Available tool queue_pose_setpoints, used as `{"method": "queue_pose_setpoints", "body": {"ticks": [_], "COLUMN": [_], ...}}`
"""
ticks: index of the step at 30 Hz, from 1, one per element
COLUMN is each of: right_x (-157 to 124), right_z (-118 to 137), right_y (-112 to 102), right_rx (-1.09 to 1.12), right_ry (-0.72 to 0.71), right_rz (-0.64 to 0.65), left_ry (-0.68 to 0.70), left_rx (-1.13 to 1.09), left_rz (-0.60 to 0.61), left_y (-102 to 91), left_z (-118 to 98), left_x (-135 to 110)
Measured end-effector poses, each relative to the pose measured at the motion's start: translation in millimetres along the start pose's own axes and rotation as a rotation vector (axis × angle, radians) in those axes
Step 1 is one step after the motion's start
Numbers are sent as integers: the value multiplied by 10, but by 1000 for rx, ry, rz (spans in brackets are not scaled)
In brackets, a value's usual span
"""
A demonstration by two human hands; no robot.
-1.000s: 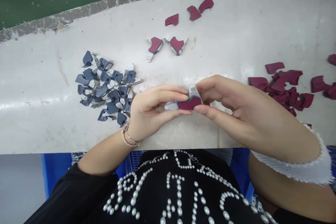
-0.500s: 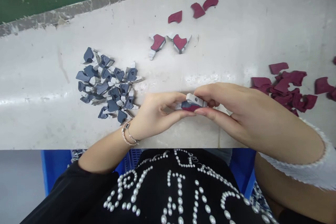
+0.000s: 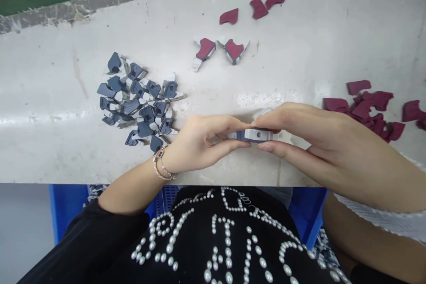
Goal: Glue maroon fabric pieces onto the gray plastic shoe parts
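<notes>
A white counter (image 3: 60,142) holds a heap of navy-and-grey plastic parts (image 3: 138,106) on the left and loose maroon pads (image 3: 366,106) on the right. Over the counter near its front edge, the left hand (image 3: 196,140) and right hand (image 3: 309,135) grip one grey-and-navy part (image 3: 253,135), fingers (image 3: 273,115) pinched tight on its ends.

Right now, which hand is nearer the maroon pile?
Right hand: directly beside the maroon pile, its back just below the pieces. Left hand: much farther, past the right hand, beside the dark blue pieces.
</notes>
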State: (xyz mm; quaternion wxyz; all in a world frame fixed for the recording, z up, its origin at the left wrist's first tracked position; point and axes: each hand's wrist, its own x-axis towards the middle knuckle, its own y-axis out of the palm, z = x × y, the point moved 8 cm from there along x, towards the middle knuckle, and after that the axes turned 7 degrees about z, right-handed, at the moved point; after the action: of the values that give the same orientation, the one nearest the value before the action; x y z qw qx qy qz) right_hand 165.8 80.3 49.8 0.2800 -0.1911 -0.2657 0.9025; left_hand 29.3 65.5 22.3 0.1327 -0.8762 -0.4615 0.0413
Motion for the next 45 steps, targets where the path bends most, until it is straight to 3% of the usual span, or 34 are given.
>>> {"method": "queue_pose_setpoints", "body": {"ticks": [10,16,19,22,25,28,31,34,37,42,45], "right_x": [2,48,68,60,65,188,428,548,353,-115,-147], "right_z": [85,104,127,155,128,1,-264,-508,-582,-318,-274], "right_y": [22,102,106,89,66,-26,-196,-392,-497,-69,150], "right_rx": [-62,-120,-114,-57,67,146,137,31,-88,-393,-526], "right_ry": [-2,4,-24,-11,52,112,214,308,320,-17,-119], "right_rz": [-33,-56,-48,-20,24,18,-17,-39,-66,109,156], "left_ry": [81,43,-37,-136,-119,-59,-97,-405,-680,-657,-625], "left_rx": [280,235,87,-58,-60,49,356,840,1009,982,987], "left_rz": [-33,-50,-38,5,19,30,-162,-444,-462,-450,-412], "left_y": [30,66,78,101,61,-67,-443,-900,-1076,-1055,-1052], "left_z": [-98,-69,-21,43,46,41,57,115,229,264,277], "left_x": [-26,-34,-36,-39,-28,-11,-50,-205,-323,-338,-317]}}
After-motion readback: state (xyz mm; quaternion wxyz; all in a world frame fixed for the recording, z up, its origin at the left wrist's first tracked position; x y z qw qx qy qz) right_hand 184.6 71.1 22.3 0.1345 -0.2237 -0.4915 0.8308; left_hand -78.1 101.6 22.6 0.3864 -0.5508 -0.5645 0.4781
